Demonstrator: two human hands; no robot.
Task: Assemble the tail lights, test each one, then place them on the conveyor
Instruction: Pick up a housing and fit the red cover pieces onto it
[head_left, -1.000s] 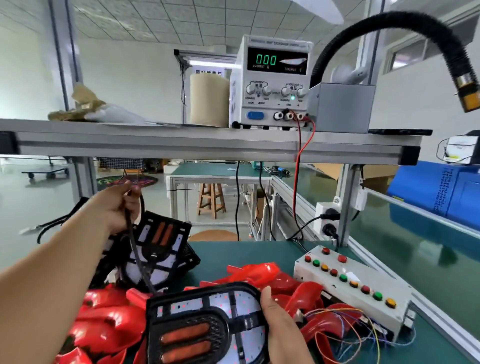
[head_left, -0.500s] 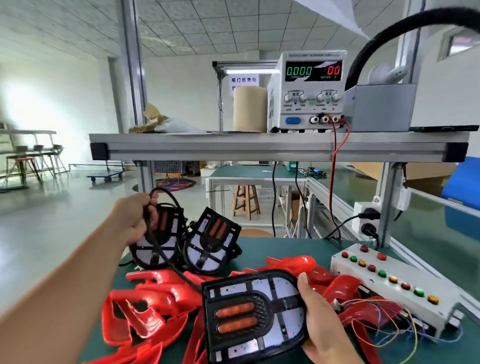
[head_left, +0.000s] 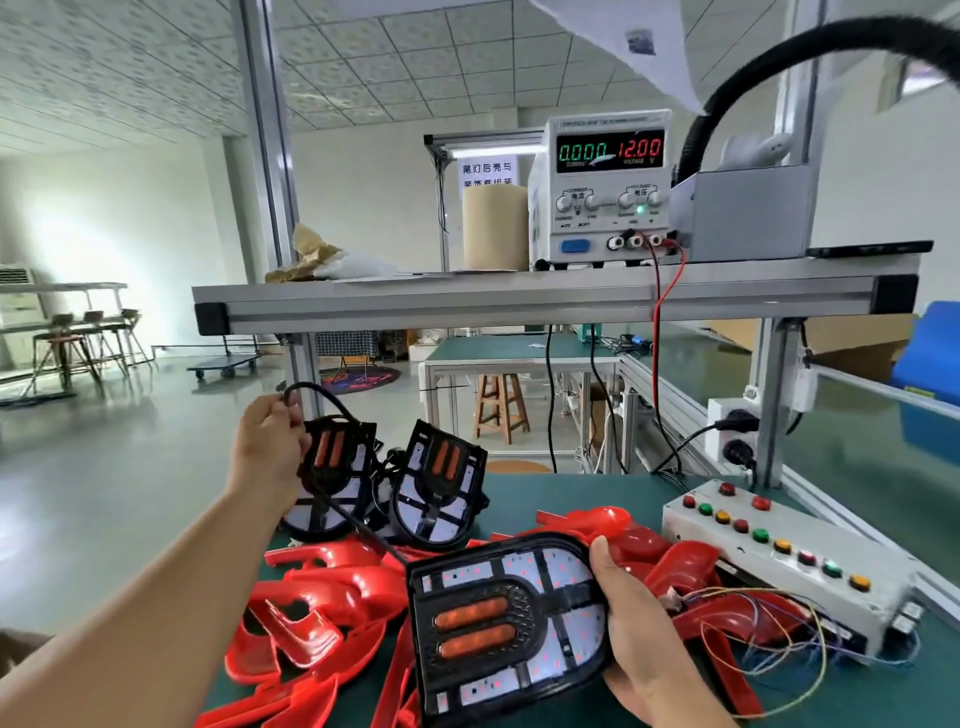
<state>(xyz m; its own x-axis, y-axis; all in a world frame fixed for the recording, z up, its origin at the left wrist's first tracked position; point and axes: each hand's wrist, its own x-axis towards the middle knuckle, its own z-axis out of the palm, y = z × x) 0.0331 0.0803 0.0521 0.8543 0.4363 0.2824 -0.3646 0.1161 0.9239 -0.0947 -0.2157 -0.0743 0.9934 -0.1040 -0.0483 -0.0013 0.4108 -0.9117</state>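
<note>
The left hand (head_left: 270, 457) is reaching out over the far left part of the green tabletop (head_left: 571, 493), its fingers (head_left: 288, 415) curling round a black cable (head_left: 332, 397) that is looping above the knuckles and then running down and to the right. Just behind that hand two dark backing boards (head_left: 439, 483), each with a pair of orange bars, are leaning nearly upright side by side, rounded ends down. In front of them a heap of red lens shells (head_left: 322, 608) is lying across the tabletop. The cable is ending at the upper left corner of the tail light (head_left: 498, 623), which is being held above the red heap, face up toward the camera. Its long axis is running left to right with a slight tilt, the square end pointing left and the rounded end pointing right into the right hand (head_left: 639, 639); its two orange bars are lying along that same axis. The right hand is gripping the rounded end, thumb pressing on the top rim and the other fingers wrapping underneath. To the right of it, thin coloured wires (head_left: 769, 639) are trailing to a white button box (head_left: 779, 561) sitting near the tabletop's right edge. Above, on the metal shelf (head_left: 519, 306), a power supply (head_left: 602, 187) is showing 0.000 and 12.00. The green conveyor (head_left: 857, 467) is running along the far right.
</note>
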